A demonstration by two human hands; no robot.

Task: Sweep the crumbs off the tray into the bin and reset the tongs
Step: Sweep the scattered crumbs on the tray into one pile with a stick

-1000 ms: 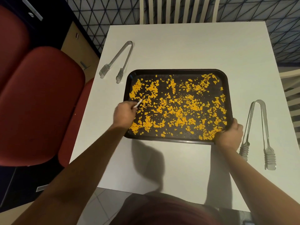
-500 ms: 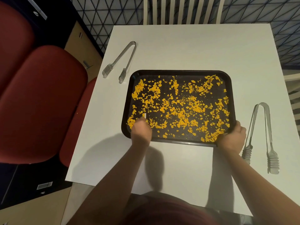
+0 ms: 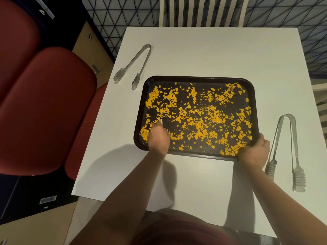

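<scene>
Left grip (image 3: 158,138) was curled round a small white tool (image 3: 161,121), only its pale tip showing above the knuckles, so what kind of tool it was could not be told. Over the last second that hand had come from the tray's left side down to its near-left corner, over the crumbs there. Right grip (image 3: 254,151) clamped the near-right corner of the black tray (image 3: 194,79), fingers wrapped over the rim, as it had a second earlier. Orange crumbs (image 3: 198,119) lay scattered across nearly the whole tray floor, with no gathered pile, so the sweeping had barely started, by my reading. One pair of tongs (image 3: 134,66) lay on the white worktop (image 3: 221,50) just beyond the tray's far-left corner; a second pair of tongs (image 3: 286,149) lay just right of the right hand. Neither was touched. No bin was in view, so where the crumbs would go could not be told.
</scene>
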